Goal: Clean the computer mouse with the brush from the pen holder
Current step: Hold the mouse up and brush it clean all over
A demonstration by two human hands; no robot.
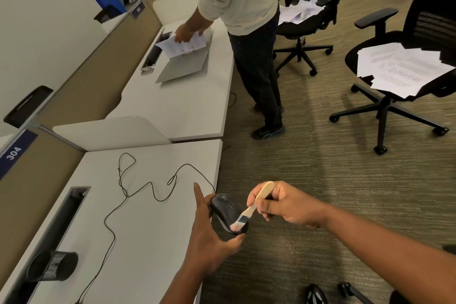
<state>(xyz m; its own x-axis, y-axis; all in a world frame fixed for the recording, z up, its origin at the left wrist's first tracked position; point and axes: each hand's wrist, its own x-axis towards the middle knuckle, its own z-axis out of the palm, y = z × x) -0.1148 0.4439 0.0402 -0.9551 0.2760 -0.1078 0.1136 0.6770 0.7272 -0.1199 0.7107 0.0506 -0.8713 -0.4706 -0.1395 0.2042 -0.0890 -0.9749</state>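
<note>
Two hands at work just off the white worktop's (138, 237) front edge. Left hand (209, 237) curls round a black, smooth, rounded computer mouse (225, 210), index finger straight and pointing up, thumb under the near end. Right hand (283, 205) pinches the flat, pale wooden handle of a small paintbrush (251, 207); metal ferrule, pinkish-white bristles touching the mouse's near end. One thin black cable (138, 192) runs from the mouse in loose loops across the worktop. One black mesh pen holder (53, 269), cylindrical, stands at the near left of the worktop beside a long cable slot (63, 215); contents cannot be seen. Next worktop along: a second person (246, 32) handles sheets in one open grey ring binder (183, 61). Two black mesh-backed office chairs (399, 61) on ribbed carpet, each seat carrying loose printed papers (399, 66).
</note>
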